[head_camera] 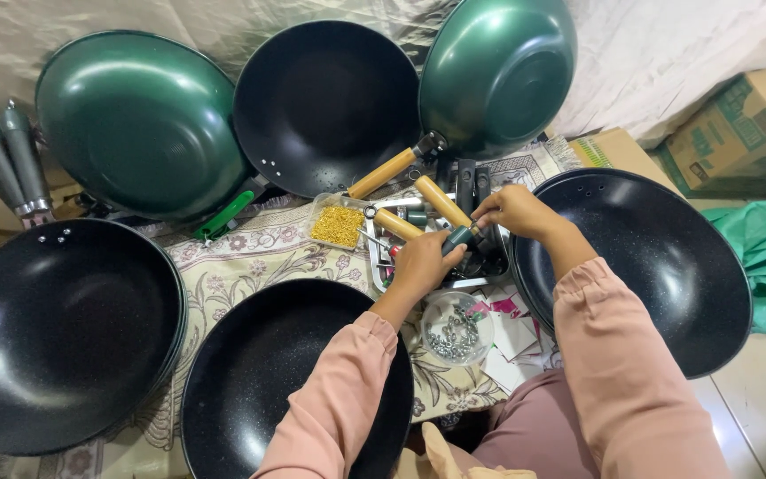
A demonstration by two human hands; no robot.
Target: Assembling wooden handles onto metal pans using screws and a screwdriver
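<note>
1. The fingers (441,251) of the left hand (420,264) are wrapping around a dark grey handle (459,238); the right hand (514,211) is pinching its far end.
2. The handle is lying between both hands, its long axis running left-near to right-far, over a metal tray (374,257).
3. Going left to right: two grey handles (11,160), seven woks, three wooden handles (441,200) are showing.

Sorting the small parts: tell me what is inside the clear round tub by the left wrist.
The clear round tub holds a heap of small silver metal fasteners, screws or nuts, too small to tell. Its bottom is covered by them.
</note>
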